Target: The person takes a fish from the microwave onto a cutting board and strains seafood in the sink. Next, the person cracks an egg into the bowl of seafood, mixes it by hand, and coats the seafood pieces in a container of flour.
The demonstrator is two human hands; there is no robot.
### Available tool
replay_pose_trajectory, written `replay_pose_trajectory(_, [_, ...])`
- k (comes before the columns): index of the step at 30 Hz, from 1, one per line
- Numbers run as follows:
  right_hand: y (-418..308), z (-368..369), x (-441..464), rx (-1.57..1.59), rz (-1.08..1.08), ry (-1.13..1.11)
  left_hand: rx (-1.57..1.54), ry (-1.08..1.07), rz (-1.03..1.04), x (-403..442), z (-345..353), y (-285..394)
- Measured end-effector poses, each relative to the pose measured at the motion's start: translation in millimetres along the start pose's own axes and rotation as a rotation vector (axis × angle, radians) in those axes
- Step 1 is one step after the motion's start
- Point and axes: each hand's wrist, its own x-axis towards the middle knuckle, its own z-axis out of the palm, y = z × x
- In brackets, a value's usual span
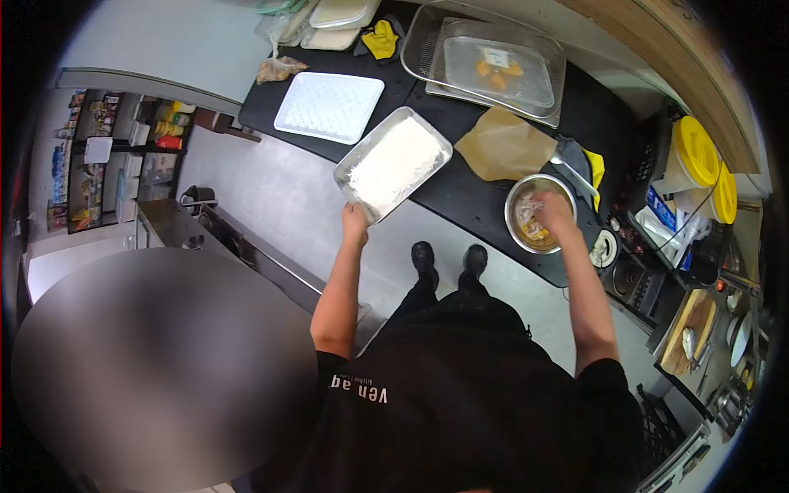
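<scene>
My left hand is closed on the near corner of a shallow metal tray filled with white flour-like powder. The tray is tilted in the view and overlaps the black table's front edge. Inside a round steel bowl is my right hand, its fingers curled down among pale food strips with something yellow beneath. The fingertips are partly hidden, so what they grip is unclear.
Beside the bowl lie brown paper and a metal utensil. A white ridged tray and a wire basket stand behind on the black table. Yellow-lidded tubs are at right. A blurred area covers the lower left.
</scene>
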Motion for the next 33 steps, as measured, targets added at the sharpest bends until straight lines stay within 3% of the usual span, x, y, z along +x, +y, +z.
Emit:
replay_pose_trajectory(1, [-13.5, -19.6, -15.0, -0.006, -0.003, -0.039, -0.037, -0.113, -0.027, -3.3, -16.5, 8.5])
replay_pose_trajectory(5, [-17.7, -25.4, -26.7, -0.015, -0.119, -0.055, -0.148, -0.208, -0.092, -23.2, -48.8, 53.4])
replay_pose_trajectory(7, [-14.9, -13.1, -22.4, -0.152, -0.002, -0.048, -0.191, -0.238, -0.091, -31.8, -49.1, 74.3])
replay_pose_trajectory(14, [1.8, 21.3, -5.7, -0.029, 0.03, -0.041, -0.126, -0.427, -0.137, -26.7, -48.3, 114.1])
replay_pose_trajectory(16, [-13.2, 8.2, -16.1, -0.052, 0.057, 0.05, -0.068, -0.449, -0.162, -20.1, -59.2, 123.4])
replay_pose_trajectory(19, [-37.5, -22.0, -41.2, -0.068, 0.028, -0.056, -0.005, -0.485, -0.189, -19.7, -66.2, 132.0])
replay_pose_trajectory(20, [-22.4, 0.8, -38.9, -0.131, -0.084, 0.093, 0.015, -0.472, -0.18, -18.3, -67.2, 133.1])
replay_pose_trajectory(23, [-10.3, 25.5, -35.1, -0.234, -0.024, 0.22, 0.006, -0.423, -0.169, -23.2, -61.2, 135.5])
replay_pose_trajectory(24, [1.3, 37.0, -28.3, -0.252, -0.058, 0.215, -0.013, -0.386, -0.164, -27.9, -61.1, 138.0])
replay_pose_trajectory(26, [38.1, 59.3, -4.5, -0.001, -0.084, 0.086, -0.039, -0.316, -0.098, -41.4, -53.8, 135.4])
replay_pose_trajectory(27, [47.1, 63.3, 0.4, -0.004, -0.087, 0.058, 0.033, -0.345, -0.017, -37.8, -55.0, 123.8])
replay_pose_trajectory(28, [58.3, 67.2, 3.8, -0.015, -0.097, 0.034, 0.054, -0.227, 0.031, -54.2, -41.8, 130.1])
replay_pose_trajectory(33, [55.2, 42.3, 3.6, -0.174, -0.234, -0.024, -0.301, 0.008, 0.174, -72.1, 2.3, 87.3])
